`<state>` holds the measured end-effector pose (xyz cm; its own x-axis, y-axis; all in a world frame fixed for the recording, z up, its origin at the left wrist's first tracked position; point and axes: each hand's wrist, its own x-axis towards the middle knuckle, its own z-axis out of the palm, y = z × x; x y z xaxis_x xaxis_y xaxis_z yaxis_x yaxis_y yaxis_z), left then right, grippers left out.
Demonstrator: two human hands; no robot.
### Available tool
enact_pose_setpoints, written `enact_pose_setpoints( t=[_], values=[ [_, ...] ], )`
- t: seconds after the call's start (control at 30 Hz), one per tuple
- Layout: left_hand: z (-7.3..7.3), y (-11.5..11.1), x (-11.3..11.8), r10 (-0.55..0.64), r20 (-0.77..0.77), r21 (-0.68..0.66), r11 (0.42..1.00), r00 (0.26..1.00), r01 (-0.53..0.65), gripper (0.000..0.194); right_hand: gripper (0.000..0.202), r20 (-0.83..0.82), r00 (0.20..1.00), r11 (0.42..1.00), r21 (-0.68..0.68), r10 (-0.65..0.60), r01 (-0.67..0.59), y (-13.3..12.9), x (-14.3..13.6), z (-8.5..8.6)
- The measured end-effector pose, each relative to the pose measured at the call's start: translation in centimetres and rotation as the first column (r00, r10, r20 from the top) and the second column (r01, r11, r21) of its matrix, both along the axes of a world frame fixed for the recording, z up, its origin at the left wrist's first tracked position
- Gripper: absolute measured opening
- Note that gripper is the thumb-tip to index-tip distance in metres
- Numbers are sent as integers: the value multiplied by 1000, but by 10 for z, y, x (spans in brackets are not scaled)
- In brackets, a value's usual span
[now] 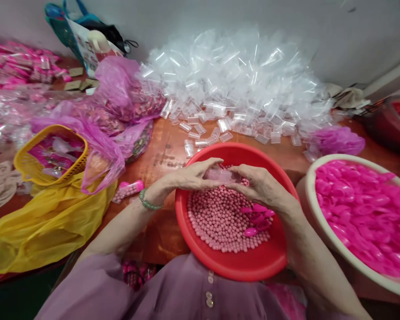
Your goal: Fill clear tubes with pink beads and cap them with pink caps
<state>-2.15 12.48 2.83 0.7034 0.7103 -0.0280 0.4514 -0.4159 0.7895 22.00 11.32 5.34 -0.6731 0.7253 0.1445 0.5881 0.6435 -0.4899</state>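
Note:
Over the red basin (195, 235), my left hand (197, 174) and my right hand (260, 186) hold a small clear plastic container (222, 176) between them. Fingers of both hands are closed around its two ends; it looks tilted on its side, and its contents are too blurred to make out. Round pink beads (216, 213) fill much of the basin below. Several bright pink plastic pieces (258, 220) lie on the beads at the right, under my right hand.
A big heap of clear plastic containers (233, 75) lies at the back. To the right stands a white tub (311, 195) of pink plastic pieces. At the left are a yellow basket (30, 173), a yellow bag (63, 222), purple bags (116, 80) and a bead-filled container with a pink cap (129, 190).

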Motion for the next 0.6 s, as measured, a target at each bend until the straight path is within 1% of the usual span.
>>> enact_pose_setpoints(
  t=[0.03, 0.07, 0.13, 0.2, 0.27, 0.33, 0.43, 0.53, 0.6],
  values=[
    [-3, 0, 3, 10, 6, 23, 1000, 1000, -10, 69, 27, 1, 1000, 1000, 3, -29, 29, 0, 3, -1],
    [-7, 0, 6, 26, 12, 78, 997, 1000, -27, 72, 27, -1, 999, 999, -1, -52, 52, 0, 5, -2],
    [-15, -1, 12, 66, 27, 248, 966, 997, -71, 73, 26, -13, 996, 996, -27, -83, 82, -1, 9, -4],
    [-20, -3, 18, 88, 19, 387, 918, 996, -89, 60, 25, -14, 996, 995, -47, -88, 87, -1, 10, -5],
    [-22, -5, 21, 91, -32, 448, 892, 995, -67, 47, 25, 0, 997, 996, -53, -77, 76, -3, 9, -6],
    [-21, -7, 22, 82, -96, 467, 884, 992, -28, 41, 28, 40, 998, 998, -40, -52, 54, -4, 7, -6],
    [-15, -12, 22, 63, -222, 455, 889, 973, 47, 38, 30, 171, 985, 1000, 8, -10, 9, -6, 2, -6],
    [-9, -18, 22, 19, -411, 378, 913, 911, 151, 27, 24, 306, 952, 999, 31, 17, -28, -7, -4, -11],
    [-6, -21, 23, -19, -501, 316, 927, 865, 203, 21, 19, 337, 940, 999, 6, 45, -50, -8, -5, -17]
  ],
)
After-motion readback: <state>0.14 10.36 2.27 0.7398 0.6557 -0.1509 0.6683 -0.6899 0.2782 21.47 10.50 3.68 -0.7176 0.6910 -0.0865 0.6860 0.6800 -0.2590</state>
